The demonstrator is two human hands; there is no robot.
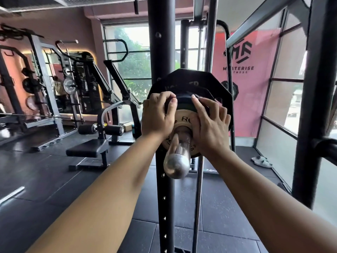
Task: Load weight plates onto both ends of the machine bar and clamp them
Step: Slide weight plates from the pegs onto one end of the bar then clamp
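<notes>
The chrome bar end (176, 157) pointed toward the camera, in front of a black upright post (160, 70) with a row of holes. Several weight plates were already on this end of the bar. Farthest back sat a large black plate (206, 83) with angled edges. In front of it was a smaller dark plate (183, 99), and a thin green edge showed just below it. Nearest to the camera sat a small tan plate (184, 118) with dark letters, pushed against the others.

Both hands were on the stack. The left hand (156, 115) lay on the left side of the plates, its fingers curled over the rim of the dark plate and its thumb pressed against the front. The grip of this hand was narrow and closed on the plate edge. The right hand (209, 123) lay on the right side, its fingers spread wide and flat over the tan plate and the dark plate behind it. This grip was open; it pressed on the plates and did not close around anything. Whether a clamp sat under the fingers I could not tell, because the hands covered that part.

A thin steel guide rod (198, 189) ran down just to the right of the post. On the dark rubber floor (54, 179) to the left stood a padded bench machine (94, 143), well apart from the bar. A pink banner (255, 88) with a black logo hung behind the plates, and a pair of pale slippers (261, 161) lay on the floor near the window.
</notes>
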